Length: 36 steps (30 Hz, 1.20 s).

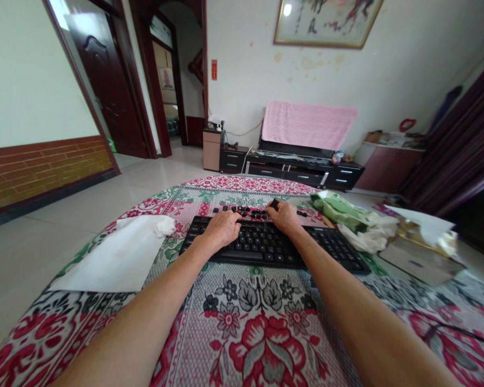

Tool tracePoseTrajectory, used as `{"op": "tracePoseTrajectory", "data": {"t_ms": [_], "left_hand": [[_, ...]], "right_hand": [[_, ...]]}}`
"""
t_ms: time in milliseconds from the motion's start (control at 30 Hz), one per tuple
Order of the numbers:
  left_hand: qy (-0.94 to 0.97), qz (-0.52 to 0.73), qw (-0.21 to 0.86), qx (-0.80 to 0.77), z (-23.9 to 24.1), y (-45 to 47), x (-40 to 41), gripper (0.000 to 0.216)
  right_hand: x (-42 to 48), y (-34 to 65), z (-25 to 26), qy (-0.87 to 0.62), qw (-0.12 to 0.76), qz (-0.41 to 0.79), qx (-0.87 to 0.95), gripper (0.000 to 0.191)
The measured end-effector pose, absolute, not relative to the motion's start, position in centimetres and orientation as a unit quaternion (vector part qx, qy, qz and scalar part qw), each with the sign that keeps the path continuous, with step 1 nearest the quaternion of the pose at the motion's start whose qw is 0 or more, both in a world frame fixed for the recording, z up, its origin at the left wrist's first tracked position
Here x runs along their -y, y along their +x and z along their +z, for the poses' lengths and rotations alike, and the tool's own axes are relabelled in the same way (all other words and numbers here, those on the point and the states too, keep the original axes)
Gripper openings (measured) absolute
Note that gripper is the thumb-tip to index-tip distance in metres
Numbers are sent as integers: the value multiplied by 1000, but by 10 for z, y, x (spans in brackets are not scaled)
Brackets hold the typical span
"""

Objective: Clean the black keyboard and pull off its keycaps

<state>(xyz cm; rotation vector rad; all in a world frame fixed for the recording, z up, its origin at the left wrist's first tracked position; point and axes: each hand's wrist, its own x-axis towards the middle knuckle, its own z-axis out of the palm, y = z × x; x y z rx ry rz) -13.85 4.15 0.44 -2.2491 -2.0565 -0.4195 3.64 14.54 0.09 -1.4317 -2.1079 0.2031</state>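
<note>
A black computer keyboard (258,244) lies across the flowered tablecloth in front of me. My left hand (222,230) is over its back edge, left of the middle, with thumb and forefinger close together; whatever is between them is hidden. Beyond the back edge, loose black keycaps (259,214) are scattered in a rough row. My right hand (285,217) is closed with a small black piece (274,204) at its fingertips, too small to tell whether it is a keycap. Its wrist crosses above the keyboard's right half.
A white sheet (113,258) with a crumpled tissue (164,226) lies to the left. On the right are a green plastic package (339,208), a white crumpled bag (369,231) and a flat grey item (419,260). A dark cable (460,329) runs along the right side of the tablecloth (262,349).
</note>
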Motion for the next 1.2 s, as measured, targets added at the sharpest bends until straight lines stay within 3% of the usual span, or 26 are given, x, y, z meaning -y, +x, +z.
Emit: {"op": "tracePoseTrajectory", "data": {"t_ms": [667, 833, 1200], "left_hand": [[-734, -143, 34, 663, 3, -140, -43, 30], [-729, -139, 30, 670, 4, -140, -43, 30], [-730, -140, 28, 669, 4, -140, -43, 31]], "right_hand": [[-143, 43, 6, -513, 373, 132, 762, 26], [-125, 42, 17, -455, 386, 192, 779, 23], [-106, 45, 30, -291, 268, 286, 873, 13]]}}
